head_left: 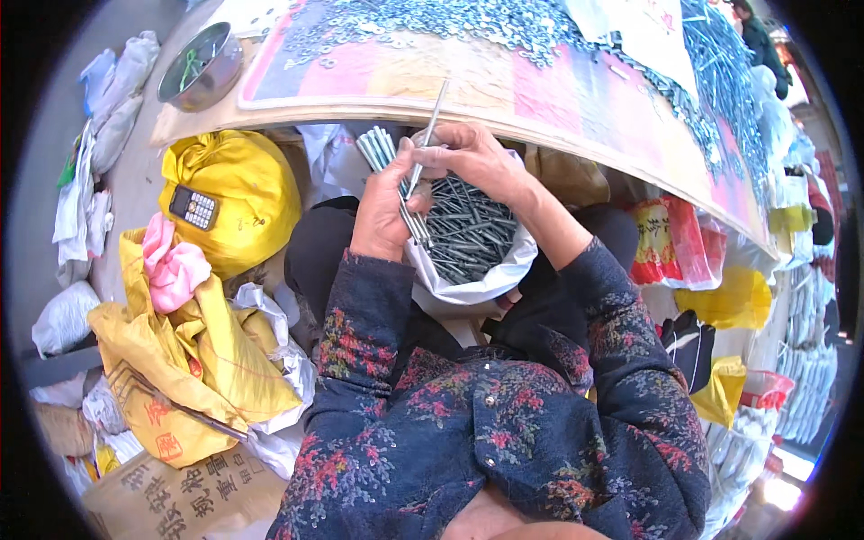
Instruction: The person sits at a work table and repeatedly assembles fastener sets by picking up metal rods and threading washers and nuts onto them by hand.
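My left hand (382, 216) is closed round a bundle of slim silvery metal rods (374, 147), whose ends stick out above and below the fist. My right hand (477, 160) pinches one longer thin metal rod (439, 101), tilted up toward the table edge. Its lower end passes between my two hands, close to the bundle. Beneath them, a white sack (470, 292) stands open between my knees, filled with loose dark metal rods (468, 236). My fingers hide part of the bundle and of the sack's far side.
Ahead, a striped table (405, 94) carries heaps of small metal parts (432, 22) and a metal bowl (200, 67) at its left. A phone (194, 208) lies on a yellow bundle (261, 180) at left. Yellow sacks (216, 360) and a red bag (670, 238) flank me.
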